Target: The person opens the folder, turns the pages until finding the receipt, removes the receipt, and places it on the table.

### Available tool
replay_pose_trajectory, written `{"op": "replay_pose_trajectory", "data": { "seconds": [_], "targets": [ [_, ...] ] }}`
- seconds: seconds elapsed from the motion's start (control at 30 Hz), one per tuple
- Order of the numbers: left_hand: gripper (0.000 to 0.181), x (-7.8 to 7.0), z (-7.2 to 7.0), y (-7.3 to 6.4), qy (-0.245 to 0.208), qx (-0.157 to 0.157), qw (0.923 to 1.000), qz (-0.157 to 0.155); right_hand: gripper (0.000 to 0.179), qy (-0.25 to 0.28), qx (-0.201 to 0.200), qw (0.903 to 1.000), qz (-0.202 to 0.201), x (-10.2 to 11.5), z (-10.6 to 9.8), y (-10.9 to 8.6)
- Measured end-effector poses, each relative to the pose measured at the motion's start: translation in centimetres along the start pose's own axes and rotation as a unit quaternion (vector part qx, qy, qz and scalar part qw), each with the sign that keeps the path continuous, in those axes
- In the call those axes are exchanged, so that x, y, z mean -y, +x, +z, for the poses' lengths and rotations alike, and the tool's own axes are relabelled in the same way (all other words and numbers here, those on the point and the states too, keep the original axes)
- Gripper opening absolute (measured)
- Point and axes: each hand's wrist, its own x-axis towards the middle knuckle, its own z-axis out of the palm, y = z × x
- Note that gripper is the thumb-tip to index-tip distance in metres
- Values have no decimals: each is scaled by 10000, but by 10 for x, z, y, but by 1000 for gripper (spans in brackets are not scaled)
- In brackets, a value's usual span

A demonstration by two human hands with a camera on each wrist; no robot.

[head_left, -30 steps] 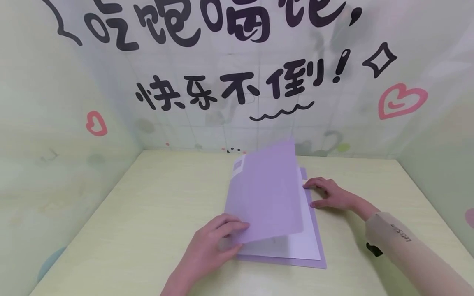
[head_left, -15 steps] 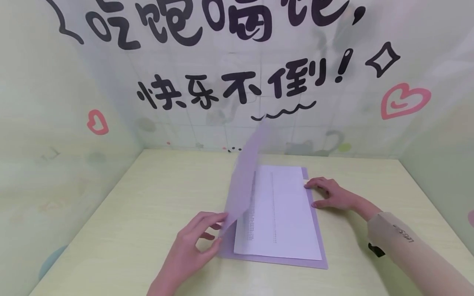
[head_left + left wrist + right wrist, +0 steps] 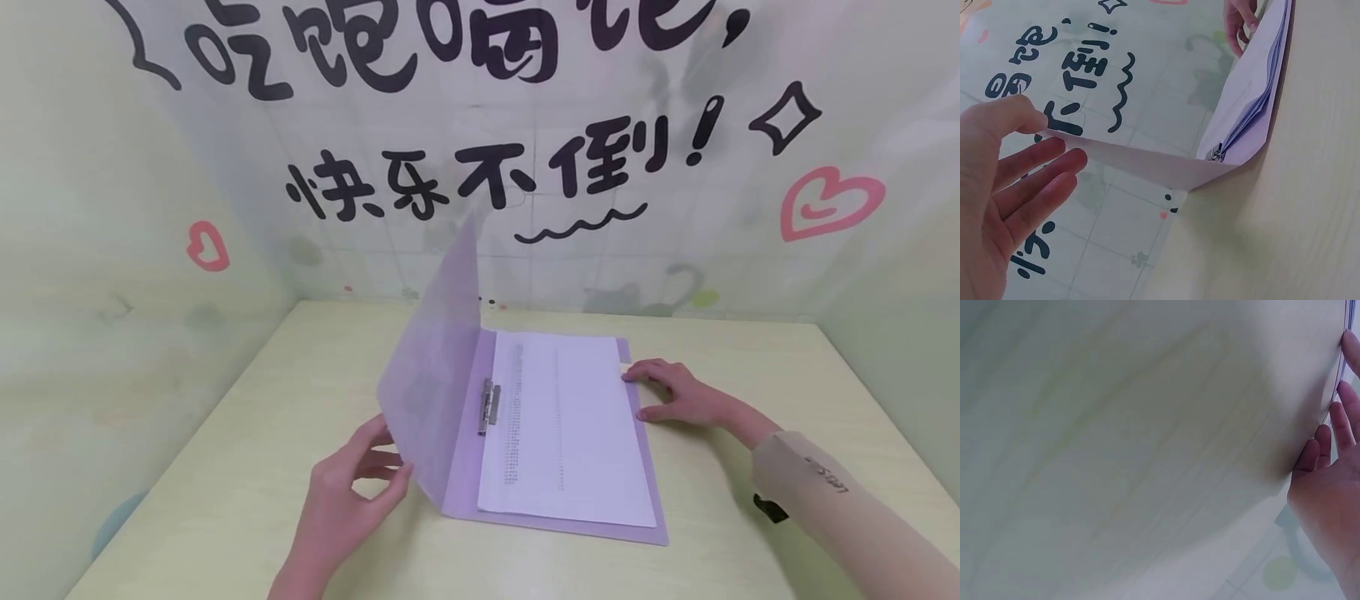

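Note:
A light purple folder (image 3: pixel 462 492) lies on the table with its front cover (image 3: pixel 435 375) raised at a steep tilt. Inside it, white printed sheets (image 3: pixel 585 433) lie beside a metal clip (image 3: pixel 489 407) near the spine. My left hand (image 3: pixel 345 492) holds the free edge of the cover between thumb and fingers; in the left wrist view that edge meets the thumb tip of the left hand (image 3: pixel 1004 169). At the folder's right edge, my right hand (image 3: pixel 678 396) rests with its fingertips and thumb touching the edge. The right wrist view catches the right hand (image 3: pixel 1329 500) at its border.
A pale wood-grain table (image 3: pixel 315 400) carries the folder. Behind it stands a light wall covering (image 3: pixel 450 275) with black lettering and pink hearts, with side walls at left and right. Something small and black (image 3: pixel 770 508) shows beneath the right sleeve (image 3: pixel 832 492).
My left hand has moved left, swinging the folder's cover up and over from right to left. The printed sheets and then the metal clip have come into view. The right hand stays at the edge.

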Motion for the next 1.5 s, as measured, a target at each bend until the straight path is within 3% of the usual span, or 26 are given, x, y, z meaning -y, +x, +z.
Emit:
{"op": "replay_pose_trajectory", "data": {
  "seconds": [0.23,0.43,0.67,0.77,0.9,1.07,1.23,1.43,1.5],
  "targets": [
    [58,13,-13,-7,169,-565,9973,-442,50,-75,-139,9999,-18,-2,0,-2],
    [70,22,-32,-12,-136,-1148,9902,-785,51,-51,-78,10000,0,-4,1,-1],
    [83,16,-62,-7,-1093,-1445,9685,-1708,51,-70,-25,10000,-5,-4,-1,-1],
    [79,18,-69,-8,-1435,-1492,9619,-1785,51,-72,-3,10000,-15,-2,-2,-1],
    [77,22,-75,-10,-1480,-1531,9556,-2038,51,-86,-43,9999,-37,-2,-2,-1],
    [74,28,-83,-15,-766,-1649,9547,-2355,50,-119,-120,9997,-150,-2,1,0],
    [68,38,-91,-21,-170,-1755,9487,-2626,50,-107,-83,9998,-126,-1,3,0],
    [57,51,-104,-30,718,-1372,9526,-2618,52,-97,-4,9999,-37,1,1,0],
    [53,54,-109,-33,936,-1196,9505,-2711,51,-128,-1,9999,-38,2,1,0]
  ]
}}
